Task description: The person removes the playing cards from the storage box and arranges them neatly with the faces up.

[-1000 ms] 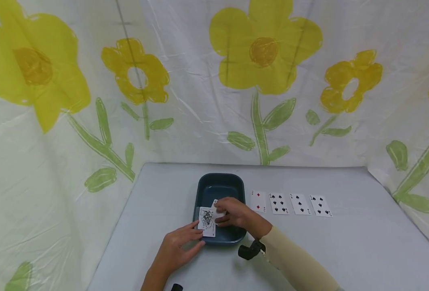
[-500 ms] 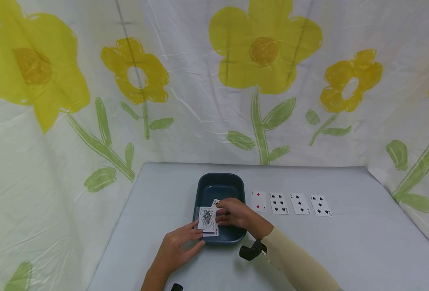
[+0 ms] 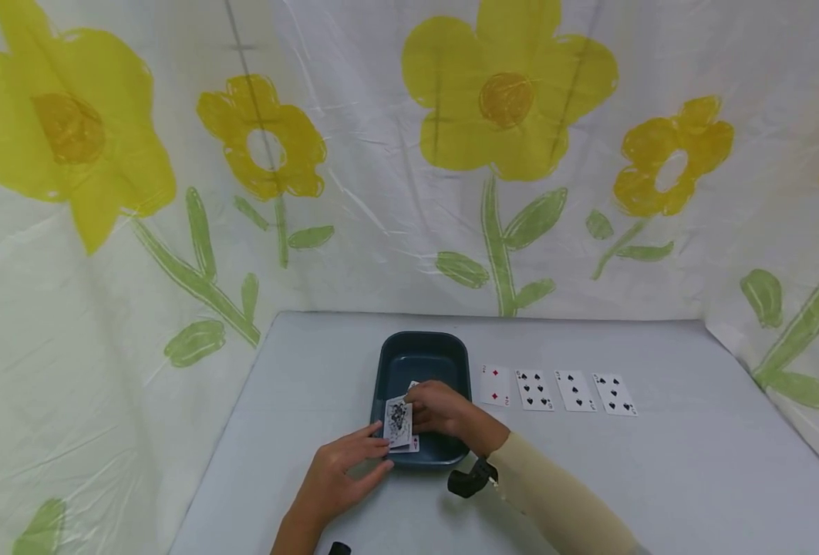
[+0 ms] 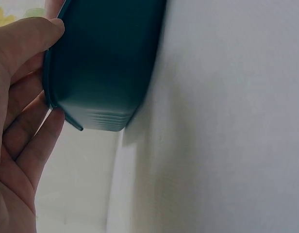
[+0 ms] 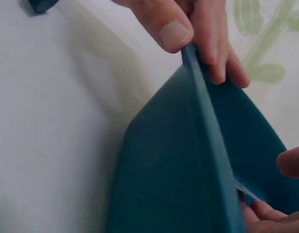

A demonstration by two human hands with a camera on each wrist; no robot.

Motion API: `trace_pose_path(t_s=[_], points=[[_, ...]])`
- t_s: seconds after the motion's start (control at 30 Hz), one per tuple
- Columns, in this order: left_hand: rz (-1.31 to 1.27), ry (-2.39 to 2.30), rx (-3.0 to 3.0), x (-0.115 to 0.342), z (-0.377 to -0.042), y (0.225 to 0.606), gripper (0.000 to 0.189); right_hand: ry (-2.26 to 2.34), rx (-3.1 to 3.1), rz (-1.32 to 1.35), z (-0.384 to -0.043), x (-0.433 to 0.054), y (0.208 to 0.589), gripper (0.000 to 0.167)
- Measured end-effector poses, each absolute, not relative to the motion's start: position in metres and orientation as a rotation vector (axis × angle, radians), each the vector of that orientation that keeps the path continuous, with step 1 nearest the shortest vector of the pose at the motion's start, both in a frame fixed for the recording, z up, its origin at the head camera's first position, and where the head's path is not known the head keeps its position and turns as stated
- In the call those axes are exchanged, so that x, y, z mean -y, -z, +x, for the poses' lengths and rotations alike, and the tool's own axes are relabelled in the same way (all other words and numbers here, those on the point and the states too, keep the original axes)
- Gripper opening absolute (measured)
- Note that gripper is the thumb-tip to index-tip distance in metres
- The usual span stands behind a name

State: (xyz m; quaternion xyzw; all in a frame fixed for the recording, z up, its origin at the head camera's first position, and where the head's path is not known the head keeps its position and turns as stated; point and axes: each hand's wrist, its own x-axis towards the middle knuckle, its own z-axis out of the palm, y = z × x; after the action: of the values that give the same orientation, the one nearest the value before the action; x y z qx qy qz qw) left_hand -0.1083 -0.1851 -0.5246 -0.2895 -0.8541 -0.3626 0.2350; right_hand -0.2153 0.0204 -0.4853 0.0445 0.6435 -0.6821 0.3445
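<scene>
A dark teal tray (image 3: pixel 419 347) stands on the table. My left hand (image 3: pixel 343 469) grips its near left rim, with the thumb (image 4: pixel 40 31) on the outer wall and fingertips over the edge. Inside the tray, my right hand (image 3: pixel 444 408) pinches a joker card (image 3: pixel 398 424) by its right side. The joker is tilted, its right side raised. Below it shows the corner of a card with a red mark (image 3: pixel 414 444). Another white card (image 3: pixel 413 383) lies mostly hidden behind the right fingers. In the right wrist view, a thin card edge (image 5: pixel 245 188) shows by the right fingers.
Right of the tray, several face-up cards lie in a row on the white table (image 3: pixel 659 478): a two of diamonds (image 3: pixel 496 385), then black spade cards (image 3: pixel 535 390). A curtain with yellow flowers (image 3: pixel 507 100) hangs behind the table.
The joker has shifted slightly right and tipped up with my right hand, exposing the red-marked card beneath it. My left hand keeps its hold on the rim.
</scene>
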Motion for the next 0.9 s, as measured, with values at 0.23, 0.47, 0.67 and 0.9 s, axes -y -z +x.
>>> trace_pose_path(t_s=[0.23, 0.47, 0.67, 0.9], points=[[-0.791, 1.004, 2.363, 0.1847, -0.1079, 0.5228, 0.018, 1.717, -1.709, 0.101, -0.214, -0.0161, 0.4885, 0.051], [-0.791, 0.999, 2.358, 0.1841, -0.1079, 0.5225, 0.019, 1.716, -1.726, 0.094, -0.2118, -0.0137, 0.4927, 0.054], [-0.78, 0.999, 2.359, 0.1835, -0.1074, 0.5212, 0.019, 1.728, -1.721, 0.064, -0.2104, -0.0154, 0.4936, 0.053], [-0.774, 0.994, 2.351, 0.1837, -0.1071, 0.5219, 0.019, 1.753, -1.712, 0.055, -0.2114, -0.0187, 0.4875, 0.051]])
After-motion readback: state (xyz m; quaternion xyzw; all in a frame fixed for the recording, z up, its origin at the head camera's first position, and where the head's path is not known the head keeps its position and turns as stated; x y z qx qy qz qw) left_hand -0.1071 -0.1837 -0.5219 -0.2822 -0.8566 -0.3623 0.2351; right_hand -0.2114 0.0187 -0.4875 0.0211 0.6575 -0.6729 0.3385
